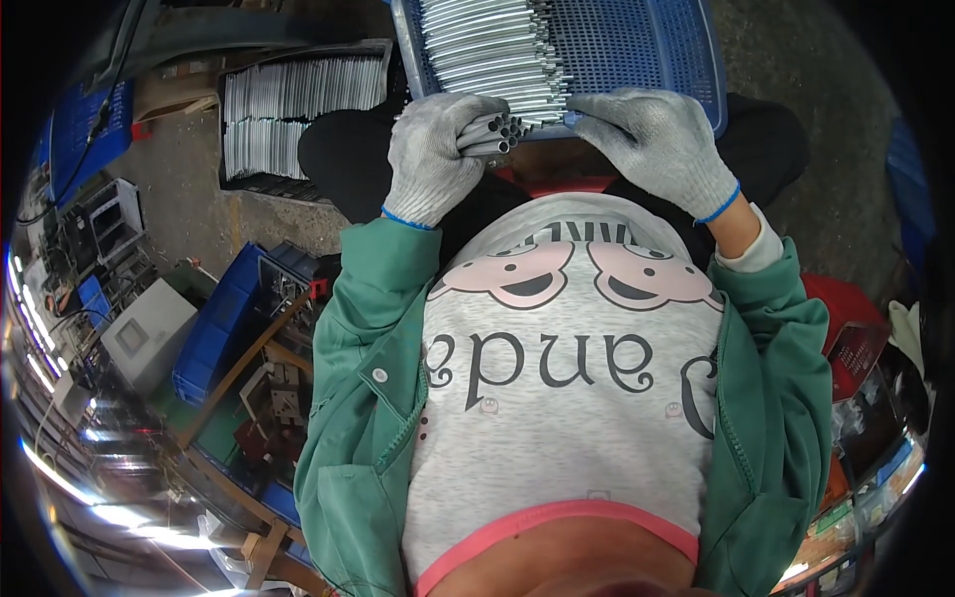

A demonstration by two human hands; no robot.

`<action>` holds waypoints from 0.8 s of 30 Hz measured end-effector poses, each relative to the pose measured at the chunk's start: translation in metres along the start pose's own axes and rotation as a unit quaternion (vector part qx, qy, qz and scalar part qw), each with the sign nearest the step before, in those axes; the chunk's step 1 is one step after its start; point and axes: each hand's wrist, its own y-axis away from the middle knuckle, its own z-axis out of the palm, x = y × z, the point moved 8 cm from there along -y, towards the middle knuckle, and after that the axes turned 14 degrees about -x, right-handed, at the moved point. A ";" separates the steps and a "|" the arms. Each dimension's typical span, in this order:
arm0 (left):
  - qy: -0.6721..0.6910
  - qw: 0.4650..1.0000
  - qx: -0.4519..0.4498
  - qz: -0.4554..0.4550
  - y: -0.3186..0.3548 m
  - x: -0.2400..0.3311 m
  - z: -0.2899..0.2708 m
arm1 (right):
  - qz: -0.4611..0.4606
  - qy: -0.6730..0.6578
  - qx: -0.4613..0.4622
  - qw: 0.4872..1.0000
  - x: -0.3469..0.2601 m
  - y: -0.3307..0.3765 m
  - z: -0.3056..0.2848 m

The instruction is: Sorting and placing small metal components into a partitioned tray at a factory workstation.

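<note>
left fingers (477,105) clenched round metal tubes (485,137) | right fingers (603,103) at blue crate's (710,62) near rim, grip unclear | tubes likely stiff, slick; grasp mid-length

Your left hand (433,154), in a whitish glove, is closed around a bundle of grey tubes (489,137), whose open ends point to the right. Your right hand (652,144), gloved also, is at the near edge of the blue basket (647,50), with its fingers (602,105) just beside the silvery tubes (487,60) lying in the left part of this basket; whether they touch, one cannot tell. Farther left, a dark crate (308,52) stands on the floor (189,179), holding two rows of similar tubes (288,104).
</note>
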 end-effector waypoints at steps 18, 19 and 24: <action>-0.066 0.998 0.015 0.016 0.002 0.027 -0.009 | 0.012 0.057 0.029 0.998 -0.006 0.002 -0.002; -0.072 0.997 0.015 0.025 0.002 0.028 -0.008 | 0.016 0.063 0.037 0.997 -0.003 0.001 -0.001; -0.092 0.994 0.041 0.034 0.003 0.030 -0.009 | 0.002 0.073 0.022 0.997 -0.007 0.005 0.010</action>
